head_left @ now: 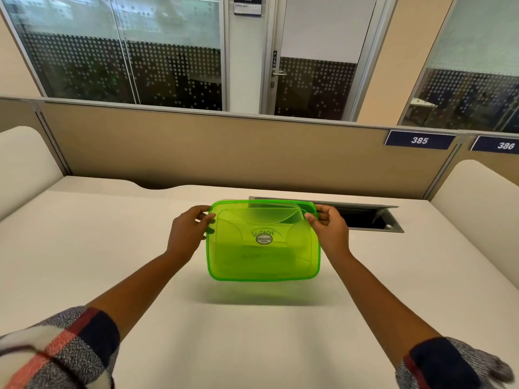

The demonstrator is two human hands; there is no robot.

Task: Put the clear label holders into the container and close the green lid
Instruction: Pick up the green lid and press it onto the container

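Observation:
A translucent green lid (264,256) with an oval logo sticker is held at mid-table, tilted with its near edge lifted above the white surface. My left hand (188,234) grips its upper left corner. My right hand (330,230) grips its upper right corner. Through the green plastic the rim and walls of a clear container (283,217) show dimly behind and under the lid. I cannot make out any clear label holders; the lid hides whatever lies inside.
The white desk (112,248) runs to a beige partition (224,153) at the back. An open cable hatch (370,219) is sunk into the desk just right of my right hand. White side panels stand at both ends.

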